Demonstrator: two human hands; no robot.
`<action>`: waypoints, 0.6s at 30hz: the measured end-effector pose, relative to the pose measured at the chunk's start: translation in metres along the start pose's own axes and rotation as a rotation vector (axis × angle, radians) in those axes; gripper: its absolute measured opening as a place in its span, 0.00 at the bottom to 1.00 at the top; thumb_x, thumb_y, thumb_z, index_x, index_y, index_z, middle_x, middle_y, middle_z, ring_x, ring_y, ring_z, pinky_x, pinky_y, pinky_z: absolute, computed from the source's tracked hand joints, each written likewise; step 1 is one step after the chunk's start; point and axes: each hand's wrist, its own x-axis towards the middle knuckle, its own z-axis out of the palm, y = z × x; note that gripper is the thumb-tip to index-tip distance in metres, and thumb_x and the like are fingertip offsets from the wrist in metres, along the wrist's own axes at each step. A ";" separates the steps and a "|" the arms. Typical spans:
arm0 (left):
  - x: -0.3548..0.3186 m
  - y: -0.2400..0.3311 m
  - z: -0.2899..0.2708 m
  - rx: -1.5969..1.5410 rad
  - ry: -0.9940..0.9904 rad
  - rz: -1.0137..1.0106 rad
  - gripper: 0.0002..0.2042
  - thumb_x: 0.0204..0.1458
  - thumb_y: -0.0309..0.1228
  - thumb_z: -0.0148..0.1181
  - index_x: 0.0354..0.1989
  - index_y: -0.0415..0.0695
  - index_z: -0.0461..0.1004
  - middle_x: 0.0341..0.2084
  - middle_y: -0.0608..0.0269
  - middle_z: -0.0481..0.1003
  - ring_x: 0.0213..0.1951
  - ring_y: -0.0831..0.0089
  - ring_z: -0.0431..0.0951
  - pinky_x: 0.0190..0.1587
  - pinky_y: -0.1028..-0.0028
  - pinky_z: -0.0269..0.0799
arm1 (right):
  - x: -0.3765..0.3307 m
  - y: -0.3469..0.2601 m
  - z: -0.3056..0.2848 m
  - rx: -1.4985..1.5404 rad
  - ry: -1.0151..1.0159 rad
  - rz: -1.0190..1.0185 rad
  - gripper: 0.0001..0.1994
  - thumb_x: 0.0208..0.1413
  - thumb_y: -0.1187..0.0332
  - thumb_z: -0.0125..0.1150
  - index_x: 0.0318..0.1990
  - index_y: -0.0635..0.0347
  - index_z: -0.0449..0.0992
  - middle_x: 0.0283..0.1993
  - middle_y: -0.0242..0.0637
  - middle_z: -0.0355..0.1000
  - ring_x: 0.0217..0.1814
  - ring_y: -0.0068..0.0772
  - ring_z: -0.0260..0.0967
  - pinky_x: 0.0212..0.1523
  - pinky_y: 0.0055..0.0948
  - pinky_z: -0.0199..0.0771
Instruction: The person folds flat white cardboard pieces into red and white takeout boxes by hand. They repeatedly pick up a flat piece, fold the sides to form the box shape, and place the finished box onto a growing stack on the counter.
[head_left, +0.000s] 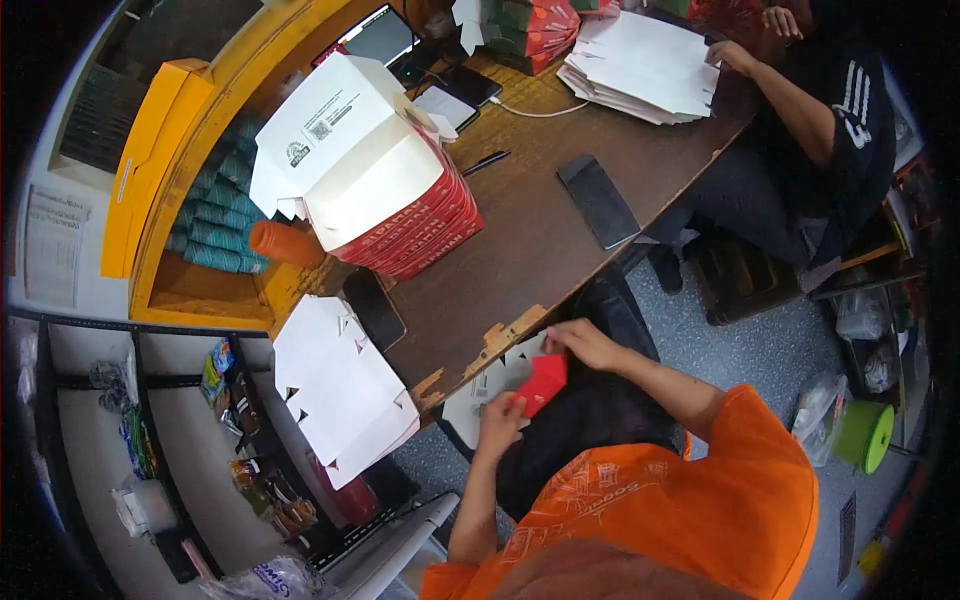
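Observation:
Over my lap, beside the table edge, I hold a partly folded cardboard box (pixel 543 384), with a red flap raised and a white inner face. My left hand (pixel 502 424) is closed on its near side, by the lower end of the red flap. Fingers bent, my right hand (pixel 584 344) grips the far corner, just above that flap. Part of the box lies hidden behind my hands. On the table's left end rests a stack of flat white box blanks (pixel 345 390). Beyond it stands a pile of red boxes (pixel 425 225), the top one with its white lid raised.
A phone (pixel 598 200) and a pen (pixel 486 163) lie on the brown table (pixel 520 240). An orange cup-like container (pixel 287 244) stands behind another dark phone (pixel 374 308). Across the table, a co-worker's hand (pixel 733 57) touches more white blanks (pixel 640 60). Shelves (pixel 190 430) fill the lower left.

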 end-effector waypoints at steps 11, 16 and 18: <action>0.089 -0.024 -0.020 -0.411 -0.070 -0.249 0.08 0.58 0.32 0.65 0.42 0.42 0.78 0.32 0.63 0.80 0.34 0.73 0.81 0.35 0.74 0.76 | -0.009 0.000 0.007 -0.495 0.168 -0.399 0.12 0.61 0.64 0.63 0.48 0.60 0.78 0.41 0.46 0.73 0.49 0.49 0.71 0.50 0.43 0.70; 0.098 -0.038 -0.005 -0.012 0.007 0.050 0.09 0.60 0.33 0.61 0.43 0.41 0.78 0.34 0.62 0.79 0.34 0.71 0.78 0.38 0.70 0.72 | 0.001 0.013 0.035 -0.733 -0.049 -0.460 0.11 0.57 0.64 0.65 0.42 0.61 0.79 0.50 0.47 0.72 0.52 0.51 0.69 0.55 0.44 0.69; 0.095 -0.034 0.001 0.098 0.135 0.057 0.09 0.60 0.32 0.60 0.38 0.39 0.77 0.29 0.64 0.78 0.31 0.69 0.77 0.38 0.67 0.71 | 0.011 0.025 0.036 -0.740 0.006 -0.365 0.12 0.55 0.65 0.64 0.43 0.61 0.79 0.53 0.48 0.71 0.54 0.53 0.69 0.56 0.44 0.69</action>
